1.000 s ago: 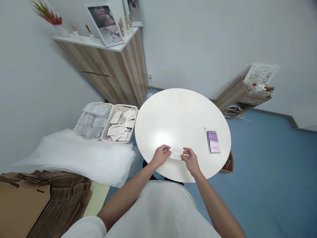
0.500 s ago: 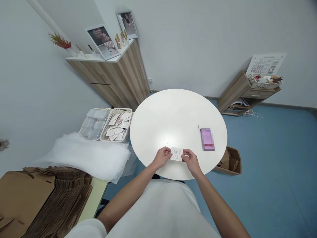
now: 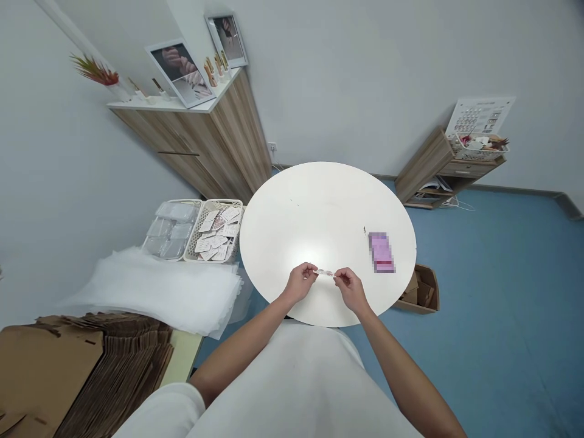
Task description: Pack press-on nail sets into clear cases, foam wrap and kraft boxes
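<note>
Fingers of the left hand [image 3: 303, 282] and right hand [image 3: 352, 291] pinch a thin white rectangular card [image 3: 325, 272], now tipped nearly edge-on (its lettering unreadable).

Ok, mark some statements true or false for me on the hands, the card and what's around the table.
1. The left hand and right hand grip opposite ends of the card. True.
2. The card lies flat on the round table. False: the hands hold it nearly edge-on to the camera.
3. The pixelated purple item lies on the round table. True.
4. The basket of loose cards is right of the round table. False: the basket is on the left.
</note>
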`<state>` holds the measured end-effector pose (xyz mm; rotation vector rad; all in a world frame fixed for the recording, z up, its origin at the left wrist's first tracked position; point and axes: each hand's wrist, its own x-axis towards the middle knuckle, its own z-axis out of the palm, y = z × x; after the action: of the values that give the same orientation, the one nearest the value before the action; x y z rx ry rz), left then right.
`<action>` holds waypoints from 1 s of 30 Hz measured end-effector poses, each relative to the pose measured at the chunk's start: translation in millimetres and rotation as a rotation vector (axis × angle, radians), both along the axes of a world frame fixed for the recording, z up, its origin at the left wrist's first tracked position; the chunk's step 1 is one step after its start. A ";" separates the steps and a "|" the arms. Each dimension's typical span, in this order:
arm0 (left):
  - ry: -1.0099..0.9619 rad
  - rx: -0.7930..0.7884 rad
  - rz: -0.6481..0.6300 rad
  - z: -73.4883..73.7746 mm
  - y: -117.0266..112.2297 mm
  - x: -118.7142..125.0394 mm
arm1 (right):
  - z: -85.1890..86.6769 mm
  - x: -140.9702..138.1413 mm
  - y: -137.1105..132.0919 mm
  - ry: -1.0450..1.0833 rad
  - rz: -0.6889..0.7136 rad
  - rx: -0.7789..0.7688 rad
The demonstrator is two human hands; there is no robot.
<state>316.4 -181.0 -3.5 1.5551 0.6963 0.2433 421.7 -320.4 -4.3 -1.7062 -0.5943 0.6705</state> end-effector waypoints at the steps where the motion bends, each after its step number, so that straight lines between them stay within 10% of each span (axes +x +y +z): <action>1: -0.018 -0.067 -0.009 1.2 1.4 -1.3 | 0.6 -2.7 1.3 -0.052 -0.012 0.013; 11: -0.072 -0.520 0.025 4.6 16.5 -13.8 | -1.9 -22.8 2.1 -0.372 -0.115 0.017; 23: 0.005 -0.209 -0.124 3.1 37.5 -7.8 | -3.1 -15.6 -5.5 -0.169 -0.250 -0.003; 30: 0.021 -0.151 -0.251 7.9 41.3 -5.9 | 7.4 5.5 -3.7 0.108 0.034 -0.015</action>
<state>310.5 -139.7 4.3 1.4842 0.5171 -0.0123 427.2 -324.2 3.1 -1.6661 -0.5444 0.7874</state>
